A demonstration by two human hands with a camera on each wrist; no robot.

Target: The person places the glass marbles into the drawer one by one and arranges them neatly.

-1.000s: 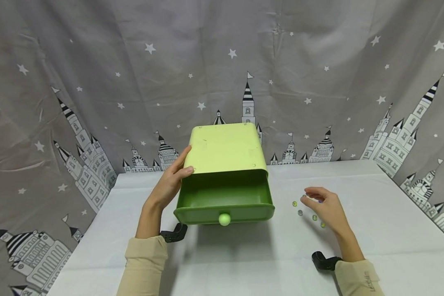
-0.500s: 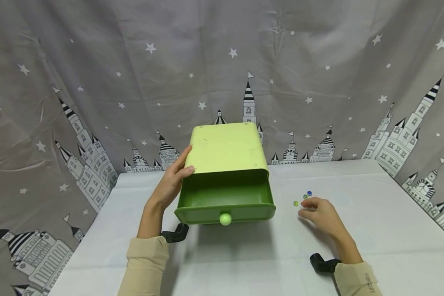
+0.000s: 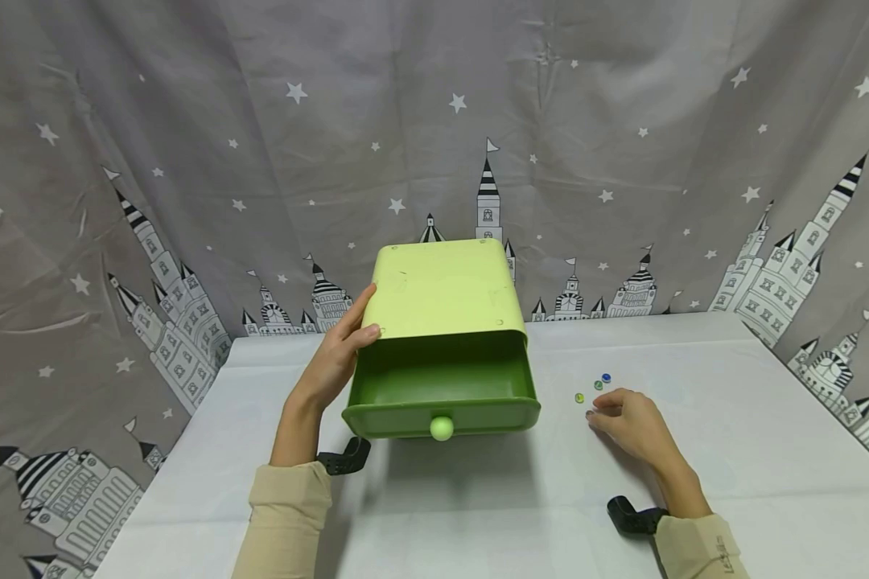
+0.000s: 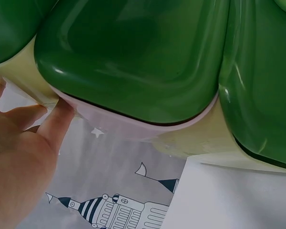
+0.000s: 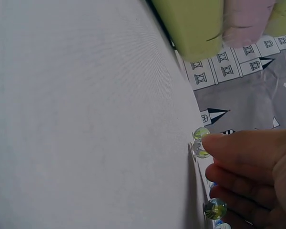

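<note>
The left hand (image 3: 333,354) lies against the left side of the chest (image 3: 442,289), its fingers and thumb spread apart and fairly straight, the thumb tip at the top front edge; it rests there rather than curling round anything. The right hand (image 3: 636,422) is low over the table (image 3: 521,539) to the right of the chest, fingers loosely bent, with a small gap between thumb and forefinger. In the right wrist view the thumb tip overlaps a clear marble (image 5: 197,150), but I cannot tell whether the hand has hold of it.

Nearest are the two beige sleeves (image 3: 290,498), turned up, the right one bearing lettering too small to read. A black device (image 3: 633,516) sits at each wrist.

Beyond them, the dark green top drawer (image 3: 485,416) stands pulled out towards the person, its round pale green knob (image 3: 441,428) in the middle of the front. The left wrist view shows a pink tier (image 4: 114,121) under the yellow-green top one.

Just past the right hand's fingers are a yellow-green marble (image 3: 579,398) and, farther off, a green marble (image 3: 598,385) close beside a blue marble (image 3: 606,377), all on the white tabletop.

Behind everything hangs a creased grey cloth (image 3: 188,80) printed with white stars and black-and-white castles
</note>
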